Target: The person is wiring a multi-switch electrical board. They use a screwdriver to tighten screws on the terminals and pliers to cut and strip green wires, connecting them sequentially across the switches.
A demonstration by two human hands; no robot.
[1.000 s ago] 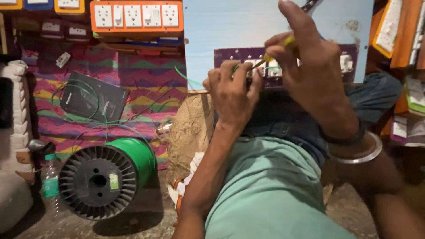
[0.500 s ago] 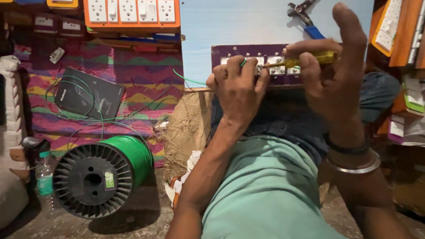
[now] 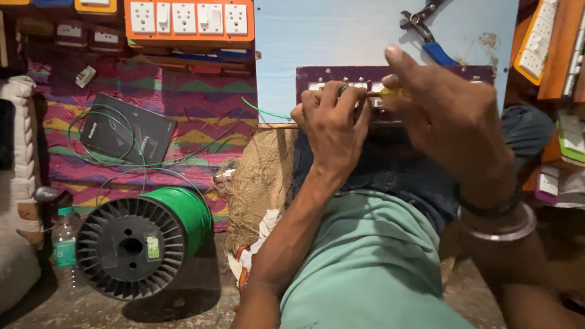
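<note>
Head view: your right hand point(image 3: 454, 116) grips screwdriver point(image 3: 390, 92), shaft pointing left; left hand point(image 3: 332, 125) curled tight on board point(image 3: 341, 76).

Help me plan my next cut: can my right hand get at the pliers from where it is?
Probably yes. The pliers lie in the open on the pale blue board, just above the right hand, with nothing between them. That hand pinches a yellow-handled tool, which it would likely have to put down first.
</note>
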